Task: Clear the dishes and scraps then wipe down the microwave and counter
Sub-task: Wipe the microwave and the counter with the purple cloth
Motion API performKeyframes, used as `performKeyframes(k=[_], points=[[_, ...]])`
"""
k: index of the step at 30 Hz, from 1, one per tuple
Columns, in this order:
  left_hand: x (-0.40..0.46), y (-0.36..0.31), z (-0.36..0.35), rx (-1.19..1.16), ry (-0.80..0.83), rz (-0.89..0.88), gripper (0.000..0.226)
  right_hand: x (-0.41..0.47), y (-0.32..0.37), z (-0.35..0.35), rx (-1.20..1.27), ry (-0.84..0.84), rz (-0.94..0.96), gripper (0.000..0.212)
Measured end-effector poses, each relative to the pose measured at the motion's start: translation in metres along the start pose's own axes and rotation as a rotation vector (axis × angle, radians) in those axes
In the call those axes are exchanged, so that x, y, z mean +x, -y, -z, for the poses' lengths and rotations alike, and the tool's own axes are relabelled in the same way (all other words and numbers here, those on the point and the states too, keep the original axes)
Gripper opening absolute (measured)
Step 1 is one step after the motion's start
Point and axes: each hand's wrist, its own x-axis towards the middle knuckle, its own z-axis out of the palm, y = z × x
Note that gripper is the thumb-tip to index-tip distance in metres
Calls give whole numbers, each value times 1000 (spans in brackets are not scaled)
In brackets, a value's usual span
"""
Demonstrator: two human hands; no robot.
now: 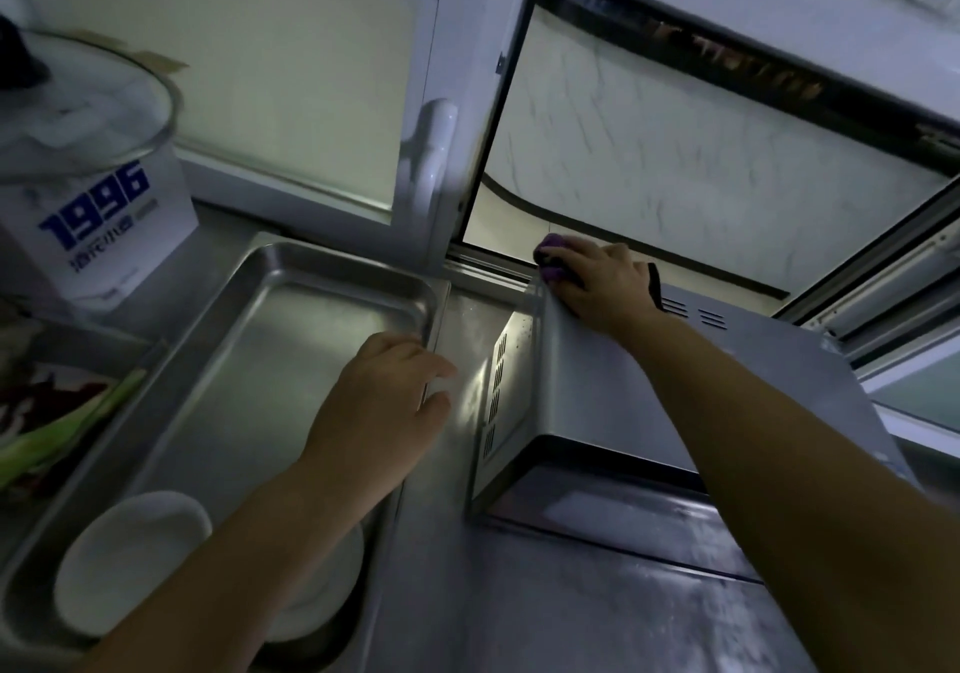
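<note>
A silver microwave stands on the steel counter at the right. My right hand presses a purple cloth onto the far left corner of the microwave's top. My left hand rests with fingers curled on the right rim of a large steel tray. It seems to hold nothing, though its fingertips are partly hidden. White dishes sit stacked in the tray's near end, partly covered by my left forearm.
A white pot with a glass lid and "1996" printed on it stands at the far left. Green and red vegetable scraps lie in another tray at the left edge. An open window is behind the microwave.
</note>
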Motion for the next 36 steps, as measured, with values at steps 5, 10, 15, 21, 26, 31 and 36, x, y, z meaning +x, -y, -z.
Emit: performKeyframes(k=[5, 10, 15, 21, 26, 31, 36], points=[[-6, -11, -2, -23, -8, -28, 18, -41, 14, 1, 21, 31, 79, 42], [-19, -20, -6, -6, 29, -58, 19, -91, 31, 9, 71, 70, 146, 43], [-28, -29, -10, -42, 50, -45, 21, -140, 52, 17, 101, 59, 180, 41], [-25, -28, -8, -53, 50, -31, 21, -172, 64, 21, 112, 58, 173, 42], [-19, -14, -8, -76, 33, -13, 19, -160, 59, 21, 116, 63, 194, 41], [-13, 2, -10, -61, 41, -36, 16, -119, 53, 13, 77, 27, 164, 36], [-8, 17, -12, -42, 90, -38, 18, -67, 40, 5, 23, 30, 110, 38]])
